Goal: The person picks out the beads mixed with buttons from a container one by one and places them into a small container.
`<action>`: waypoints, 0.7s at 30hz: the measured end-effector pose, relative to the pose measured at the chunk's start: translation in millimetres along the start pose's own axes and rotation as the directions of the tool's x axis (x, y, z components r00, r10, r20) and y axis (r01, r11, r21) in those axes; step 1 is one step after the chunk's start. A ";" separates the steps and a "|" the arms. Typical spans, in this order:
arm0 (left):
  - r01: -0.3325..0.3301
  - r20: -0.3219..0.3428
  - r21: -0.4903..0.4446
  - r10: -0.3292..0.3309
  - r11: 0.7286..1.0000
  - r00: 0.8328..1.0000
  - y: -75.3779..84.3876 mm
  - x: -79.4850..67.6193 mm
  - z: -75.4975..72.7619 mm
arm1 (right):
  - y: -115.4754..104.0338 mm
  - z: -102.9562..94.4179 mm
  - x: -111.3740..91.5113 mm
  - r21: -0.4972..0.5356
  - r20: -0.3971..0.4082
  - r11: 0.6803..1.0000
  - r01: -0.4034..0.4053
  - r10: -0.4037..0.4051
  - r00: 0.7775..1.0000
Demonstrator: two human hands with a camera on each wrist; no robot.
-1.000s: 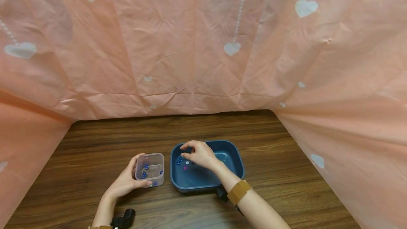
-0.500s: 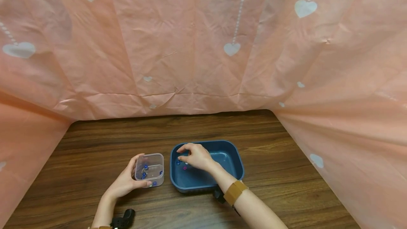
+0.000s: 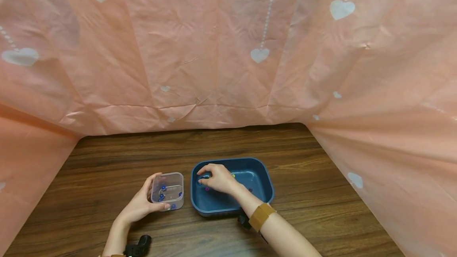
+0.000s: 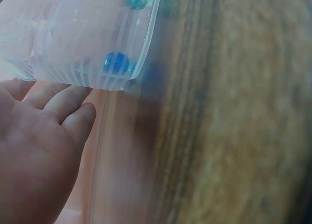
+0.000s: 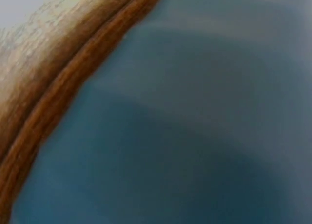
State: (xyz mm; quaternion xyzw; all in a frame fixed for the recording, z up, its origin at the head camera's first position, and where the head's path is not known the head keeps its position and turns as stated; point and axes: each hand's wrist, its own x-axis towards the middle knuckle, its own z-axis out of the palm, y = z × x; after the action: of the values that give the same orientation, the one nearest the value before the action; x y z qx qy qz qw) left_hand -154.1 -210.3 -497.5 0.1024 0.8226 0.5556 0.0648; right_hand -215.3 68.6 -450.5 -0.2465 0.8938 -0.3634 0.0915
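Observation:
My left hand (image 3: 141, 201) grips a small clear plastic box (image 3: 177, 176) by its left side, thumb along the front wall and fingers round the back. Several blue beads (image 3: 163, 187) lie in the box; one blue bead (image 4: 116, 63) also shows through its wall in the left wrist view. My right hand (image 3: 220, 178) is inside a blue rectangular tray (image 3: 268, 177), thumb and forefinger curved with a gap between their tips. The fingertips are right by a blue bead (image 3: 200, 183) near the tray's left wall. A pink bead (image 3: 207, 189) lies just in front of them.
A yellow bead (image 3: 233, 175) and a dark bead (image 3: 250, 190) lie farther right in the tray. Box and tray stand side by side on a brown wooden table (image 3: 125, 150). A pink curtain (image 3: 214, 70) with white hearts encloses the back and sides.
My right hand has moved left and slightly down inside the tray, toward the blue beads, uncovering a yellow bead behind it. My left hand and the plastic box have stayed in place.

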 end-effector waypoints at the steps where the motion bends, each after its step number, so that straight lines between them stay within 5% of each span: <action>1: -0.001 -0.002 0.000 0.001 1.000 1.000 0.0 -0.1 0.1 | 0.4 0.7 0.1 0.002 0.002 1.000 -0.002 0.002 1.000; 10: 0.000 0.002 -0.008 0.000 1.000 1.000 0.8 0.0 0.4 | 4.0 6.6 2.2 0.010 0.047 1.000 -0.021 0.020 0.999; 21: -0.001 -0.002 -0.008 0.001 1.000 1.000 0.6 0.0 0.2 | 8.7 11.9 3.1 -0.125 0.041 0.992 0.023 -0.018 0.999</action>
State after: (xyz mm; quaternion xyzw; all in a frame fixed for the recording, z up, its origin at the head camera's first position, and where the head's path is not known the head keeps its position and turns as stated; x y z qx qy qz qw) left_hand -153.9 -209.9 -497.0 0.1019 0.8204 0.5589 0.0643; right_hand -217.1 65.1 -465.0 -0.2682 0.9103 -0.3023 0.0897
